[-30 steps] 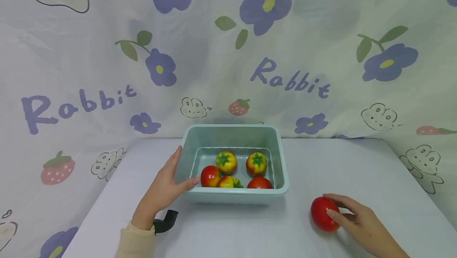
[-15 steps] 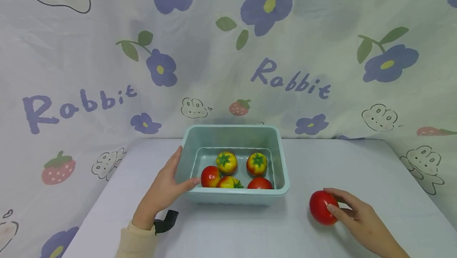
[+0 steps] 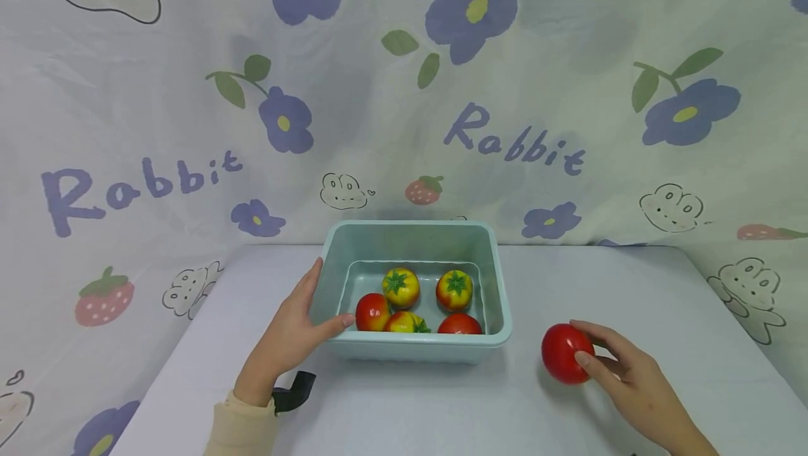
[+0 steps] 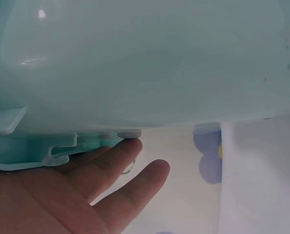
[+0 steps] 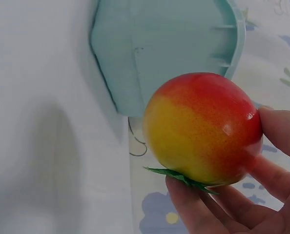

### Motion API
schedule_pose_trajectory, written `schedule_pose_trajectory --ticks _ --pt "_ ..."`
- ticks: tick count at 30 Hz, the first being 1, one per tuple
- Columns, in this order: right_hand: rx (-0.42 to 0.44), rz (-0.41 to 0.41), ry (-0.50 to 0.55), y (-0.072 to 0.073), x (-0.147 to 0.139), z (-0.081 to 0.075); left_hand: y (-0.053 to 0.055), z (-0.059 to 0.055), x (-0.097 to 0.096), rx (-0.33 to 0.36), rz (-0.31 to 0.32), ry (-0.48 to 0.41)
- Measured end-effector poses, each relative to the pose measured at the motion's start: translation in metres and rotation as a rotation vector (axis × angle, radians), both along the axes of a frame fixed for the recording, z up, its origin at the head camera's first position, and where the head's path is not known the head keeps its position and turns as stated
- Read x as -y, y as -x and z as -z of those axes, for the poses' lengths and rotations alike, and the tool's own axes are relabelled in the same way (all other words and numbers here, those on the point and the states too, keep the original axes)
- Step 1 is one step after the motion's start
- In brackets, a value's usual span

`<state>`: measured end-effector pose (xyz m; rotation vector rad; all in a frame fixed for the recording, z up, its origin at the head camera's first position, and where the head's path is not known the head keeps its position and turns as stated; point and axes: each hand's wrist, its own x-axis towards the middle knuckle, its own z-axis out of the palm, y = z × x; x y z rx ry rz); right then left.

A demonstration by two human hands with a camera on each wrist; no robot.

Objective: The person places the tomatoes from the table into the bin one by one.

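My right hand (image 3: 644,386) holds a tomato (image 3: 564,353) between thumb and fingers, to the right of a pale blue-green plastic bin (image 3: 416,347). In the right wrist view that tomato (image 5: 203,129) is red and yellow, its green leafy crown facing down, and it is raised off the table. My left hand (image 3: 290,333) grips the bin's left side, thumb over the rim and the other fingers outside. Those fingers (image 4: 135,192) lie under the rim in the left wrist view. Inside the bin sit several red and yellow tomatoes (image 3: 400,287), some partly hidden by its front wall.
The bin stands on a white table (image 3: 410,414), towards its back edge. Behind and beside the table hangs a printed cloth (image 3: 379,126) with flowers and rabbits. A black strap (image 3: 294,391) sticks out from the left wrist.
My right hand has lifted the tomato off the table and brought it slightly left and away from me. The left hand and the bin have stayed where they were.
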<state>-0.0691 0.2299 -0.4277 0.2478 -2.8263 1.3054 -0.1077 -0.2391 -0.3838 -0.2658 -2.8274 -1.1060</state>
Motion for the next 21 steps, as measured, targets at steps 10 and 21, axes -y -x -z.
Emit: schedule_pose_trajectory --ticks 10,21 --pt "-0.182 0.002 0.033 0.004 0.009 -0.008 0.000 0.000 -0.001 0.008 -0.006 0.005" --pt "-0.325 -0.028 0.119 0.011 0.020 -0.020 -0.001 0.000 -0.001 0.018 -0.011 0.006"
